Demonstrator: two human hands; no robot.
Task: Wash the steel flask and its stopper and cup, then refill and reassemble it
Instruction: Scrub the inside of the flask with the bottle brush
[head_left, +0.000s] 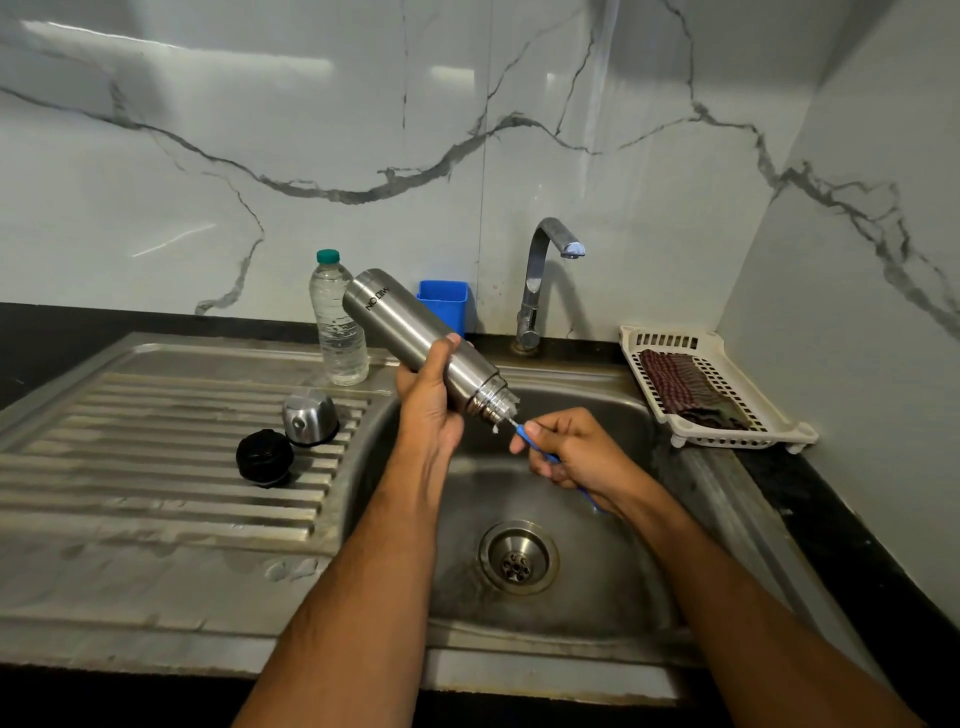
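My left hand (428, 402) grips the steel flask (400, 319) round its lower body and holds it tilted over the sink basin (587, 571), mouth pointing down to the right. My right hand (571, 449) grips the blue handle of a bottle brush (545, 457); the brush end sits in the flask's mouth, and its bristles are hidden inside. On the ribbed drainboard (156, 467) to the left, the steel cup (310, 417) stands upside down. The black stopper (265, 457) lies just in front of it.
A clear water bottle with a green cap (337, 322) stands behind the cup. A blue holder (444, 304) and the tap (540, 280) are at the back wall. A white basket holding a checked cloth (711, 389) sits on the counter at the right.
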